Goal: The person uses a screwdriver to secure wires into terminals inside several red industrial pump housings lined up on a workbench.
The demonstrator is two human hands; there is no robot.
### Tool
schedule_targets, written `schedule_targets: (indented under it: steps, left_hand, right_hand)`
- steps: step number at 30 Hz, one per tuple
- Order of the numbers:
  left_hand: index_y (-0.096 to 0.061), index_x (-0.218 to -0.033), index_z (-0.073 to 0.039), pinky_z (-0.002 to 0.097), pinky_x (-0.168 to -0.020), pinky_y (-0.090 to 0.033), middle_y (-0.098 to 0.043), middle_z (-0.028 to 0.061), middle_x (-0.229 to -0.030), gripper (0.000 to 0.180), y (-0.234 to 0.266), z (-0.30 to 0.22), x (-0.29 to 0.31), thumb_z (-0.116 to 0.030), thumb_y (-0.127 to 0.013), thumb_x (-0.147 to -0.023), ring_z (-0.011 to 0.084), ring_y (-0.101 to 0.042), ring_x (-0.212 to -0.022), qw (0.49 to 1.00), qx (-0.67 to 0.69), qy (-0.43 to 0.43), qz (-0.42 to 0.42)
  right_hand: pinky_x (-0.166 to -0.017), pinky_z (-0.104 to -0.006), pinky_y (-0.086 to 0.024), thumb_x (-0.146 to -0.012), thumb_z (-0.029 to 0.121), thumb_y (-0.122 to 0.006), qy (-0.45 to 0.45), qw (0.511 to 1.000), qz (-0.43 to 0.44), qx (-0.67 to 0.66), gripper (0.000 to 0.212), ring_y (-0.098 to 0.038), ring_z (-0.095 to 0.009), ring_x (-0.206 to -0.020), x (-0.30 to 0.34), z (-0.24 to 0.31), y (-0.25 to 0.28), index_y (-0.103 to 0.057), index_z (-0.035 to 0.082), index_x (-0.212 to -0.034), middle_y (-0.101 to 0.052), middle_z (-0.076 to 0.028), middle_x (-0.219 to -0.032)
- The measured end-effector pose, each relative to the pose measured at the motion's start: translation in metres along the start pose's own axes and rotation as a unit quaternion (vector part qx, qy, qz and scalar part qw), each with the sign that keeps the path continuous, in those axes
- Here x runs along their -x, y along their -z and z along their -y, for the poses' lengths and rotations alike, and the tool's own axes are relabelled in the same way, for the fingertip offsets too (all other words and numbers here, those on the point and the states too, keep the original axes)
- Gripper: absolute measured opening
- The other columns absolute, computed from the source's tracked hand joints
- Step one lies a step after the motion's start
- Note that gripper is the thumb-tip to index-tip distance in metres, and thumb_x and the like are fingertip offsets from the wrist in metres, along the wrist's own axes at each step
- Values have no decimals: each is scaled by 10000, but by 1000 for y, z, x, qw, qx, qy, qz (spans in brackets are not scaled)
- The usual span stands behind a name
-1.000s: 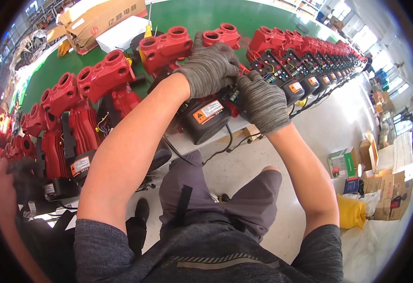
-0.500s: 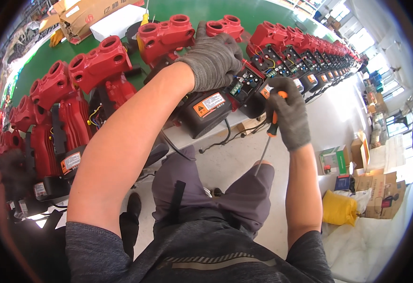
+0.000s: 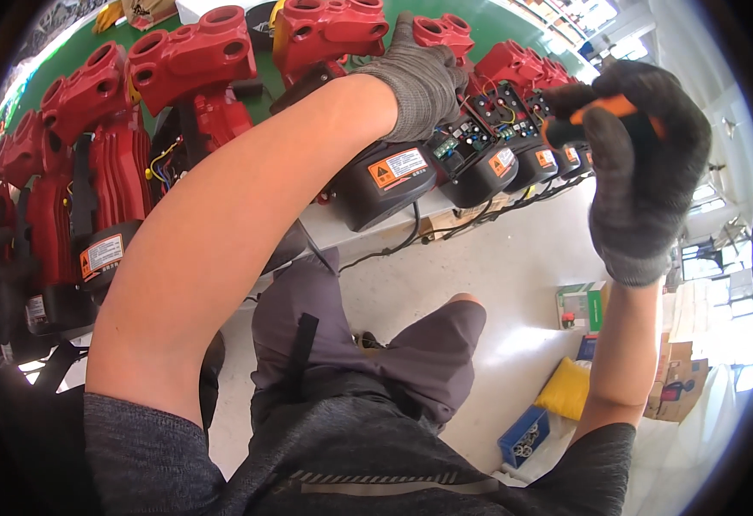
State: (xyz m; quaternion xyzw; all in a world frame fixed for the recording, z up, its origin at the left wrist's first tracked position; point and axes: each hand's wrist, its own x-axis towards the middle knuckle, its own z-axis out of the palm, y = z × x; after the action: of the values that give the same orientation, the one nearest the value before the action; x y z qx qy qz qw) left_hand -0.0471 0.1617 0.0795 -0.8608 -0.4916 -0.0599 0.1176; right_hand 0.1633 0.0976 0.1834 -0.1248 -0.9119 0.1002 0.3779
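A row of red machine units (image 3: 200, 52) with black motor housings lines the bench. My left hand (image 3: 424, 95), in a grey knit glove, grips the upper part of one unit, one finger stretched along the red casting (image 3: 445, 34). Its other fingers are partly hidden behind the hand. Below it sits a black housing (image 3: 385, 185) with a warning label. Beside this, an open box shows a circuit board (image 3: 462, 142). My right hand (image 3: 651, 163), also gloved, is raised at the right, closed around an orange and black screwdriver (image 3: 610, 107); its shaft cannot be made out.
Black cables (image 3: 402, 245) hang along the bench's front edge. On the floor at the right are a yellow sack (image 3: 564, 387), a blue bin (image 3: 524, 437) with metal parts and cardboard boxes (image 3: 682, 383). A blurred dark-gloved hand (image 3: 2, 249) of another person shows at far left.
My right hand has swung up and to the right with the screwdriver, whose shaft pointed down before. The left hand stays on the unit while the whole view has shifted.
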Motion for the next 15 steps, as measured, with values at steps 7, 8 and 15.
schedule_targets:
  steps: [7, 8, 15]
  left_hand:
    - [-814, -1080, -323, 813, -1136, -164, -668, -58, -1358, 260, -5, 1, -1, -241, -769, -838, 208, -517, -1376, 1000, -11, 6, 0]
    - [-814, -1079, -321, 812, -1141, -158, -673, -61, -1350, 263, -7, 2, 1, -238, -771, -834, 206, -521, -1371, 1000, -7, 8, -12]
    - [-813, -1082, -308, 810, -1145, -159, -677, -58, -1346, 275, -8, 1, -2, -225, -775, -823, 214, -531, -1362, 1000, 12, 15, -22]
  right_hand:
    - [-818, -351, -634, -999, -36, -645, 5, 1000, 14, -23, 403, -732, -274, -1009, -11, -19, -31, -446, 53, -1338, -579, -143, -1201]
    - [-833, -357, -636, -998, -35, -647, 1, 1000, 4, -15, 401, -732, -273, -1012, -12, -21, -35, -447, 53, -1335, -582, -142, -1201]
    - [-871, -364, -634, -988, -55, -648, -17, 1000, -6, -4, 406, -737, -271, -1000, -12, -26, -32, -451, 53, -1326, -589, -141, -1200]
